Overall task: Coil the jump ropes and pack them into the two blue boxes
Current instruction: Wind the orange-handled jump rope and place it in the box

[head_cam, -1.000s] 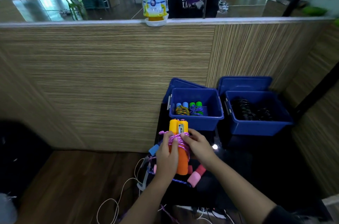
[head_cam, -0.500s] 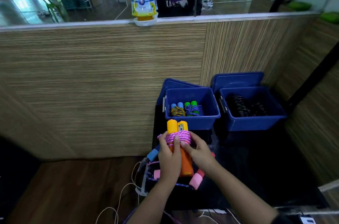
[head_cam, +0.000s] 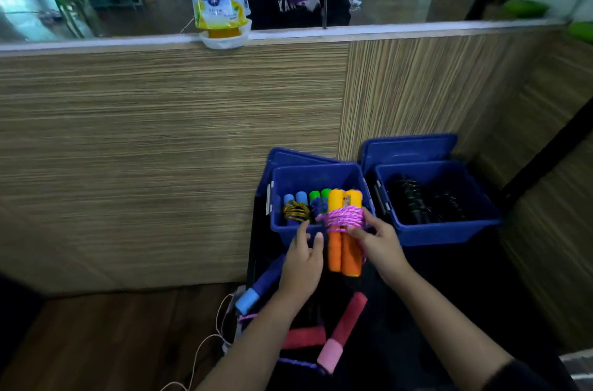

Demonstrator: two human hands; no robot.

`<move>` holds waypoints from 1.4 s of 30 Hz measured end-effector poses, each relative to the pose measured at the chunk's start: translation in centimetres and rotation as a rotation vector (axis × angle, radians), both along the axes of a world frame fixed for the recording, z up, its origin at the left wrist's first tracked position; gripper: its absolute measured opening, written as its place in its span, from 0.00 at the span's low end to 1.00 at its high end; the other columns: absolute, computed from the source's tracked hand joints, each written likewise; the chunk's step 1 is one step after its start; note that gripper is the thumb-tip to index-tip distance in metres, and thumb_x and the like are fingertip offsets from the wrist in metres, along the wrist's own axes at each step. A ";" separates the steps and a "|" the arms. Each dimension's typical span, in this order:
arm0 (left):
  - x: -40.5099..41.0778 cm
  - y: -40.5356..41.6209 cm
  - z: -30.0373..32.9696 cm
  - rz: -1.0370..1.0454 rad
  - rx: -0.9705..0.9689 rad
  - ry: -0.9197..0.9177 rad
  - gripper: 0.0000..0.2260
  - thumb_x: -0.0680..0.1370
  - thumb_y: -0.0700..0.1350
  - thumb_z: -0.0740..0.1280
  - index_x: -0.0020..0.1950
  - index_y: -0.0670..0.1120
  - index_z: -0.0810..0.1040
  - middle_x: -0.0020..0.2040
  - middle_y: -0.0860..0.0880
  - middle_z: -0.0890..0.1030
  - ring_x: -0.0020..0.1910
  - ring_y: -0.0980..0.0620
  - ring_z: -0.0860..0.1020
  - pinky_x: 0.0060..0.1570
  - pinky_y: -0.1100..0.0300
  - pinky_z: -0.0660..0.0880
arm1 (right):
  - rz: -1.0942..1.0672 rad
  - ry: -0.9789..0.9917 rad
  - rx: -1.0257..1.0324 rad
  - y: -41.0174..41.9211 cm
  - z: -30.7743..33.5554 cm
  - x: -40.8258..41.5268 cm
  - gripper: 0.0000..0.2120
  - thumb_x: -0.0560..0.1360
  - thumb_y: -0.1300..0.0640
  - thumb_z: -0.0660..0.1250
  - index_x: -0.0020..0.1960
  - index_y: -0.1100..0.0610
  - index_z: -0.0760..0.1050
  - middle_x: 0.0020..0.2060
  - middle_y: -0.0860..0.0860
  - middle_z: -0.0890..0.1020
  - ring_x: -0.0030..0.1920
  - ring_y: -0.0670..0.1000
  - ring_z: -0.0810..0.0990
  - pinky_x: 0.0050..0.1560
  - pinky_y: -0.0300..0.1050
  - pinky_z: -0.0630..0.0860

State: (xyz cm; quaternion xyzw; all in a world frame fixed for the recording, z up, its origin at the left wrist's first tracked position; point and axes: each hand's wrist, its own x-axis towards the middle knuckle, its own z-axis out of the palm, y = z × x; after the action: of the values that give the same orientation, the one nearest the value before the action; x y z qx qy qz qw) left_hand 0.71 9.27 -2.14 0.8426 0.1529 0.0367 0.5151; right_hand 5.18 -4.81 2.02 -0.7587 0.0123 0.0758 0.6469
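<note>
A coiled jump rope [head_cam: 344,230] with orange-and-yellow handles and pink cord wound round them tilts over the front rim of the left blue box [head_cam: 288,232]. My right hand [head_cam: 378,241] grips it at the cord from the right. My left hand [head_cam: 303,259] is just left of the handles, fingers spread, apparently off the rope. Inside that box lie a blue-handled coiled rope [head_cam: 295,208] and a green-handled one [head_cam: 319,200]. The right blue box [head_cam: 449,232] holds black coiled ropes [head_cam: 423,203]. Uncoiled ropes with red-pink handles [head_cam: 343,331] and a blue handle [head_cam: 261,288] lie below my hands.
Both boxes stand on a dark surface against a striped wooden partition [head_cam: 160,150], with their lids [head_cam: 409,147] leaning behind. A white-and-yellow packet [head_cam: 219,5] sits on the ledge above. White cables [head_cam: 205,345] trail on the wooden floor at lower left. A dark pole [head_cam: 552,147] slants at right.
The orange-handled bundle has moved forward from in front of the box to over its front rim. My left hand has slipped off the bundle; my right hand still holds it.
</note>
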 end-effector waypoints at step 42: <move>14.5 0.9 -4.2 -0.183 0.531 0.428 0.26 0.77 0.59 0.60 0.75 0.57 0.63 0.77 0.54 0.60 0.74 0.50 0.62 0.68 0.55 0.64 | 0.553 -0.333 -1.547 0.9 -6.7 16.8 0.14 0.76 0.49 0.60 0.59 0.49 0.76 0.58 0.47 0.77 0.66 0.56 0.63 0.64 0.59 0.58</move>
State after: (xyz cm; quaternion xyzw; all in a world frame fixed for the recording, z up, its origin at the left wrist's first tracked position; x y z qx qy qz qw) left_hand 15.26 10.18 -6.30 0.9460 0.1663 -0.1486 0.2353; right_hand 22.02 -3.92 -4.71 -0.9655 -0.2215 0.0889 -0.1044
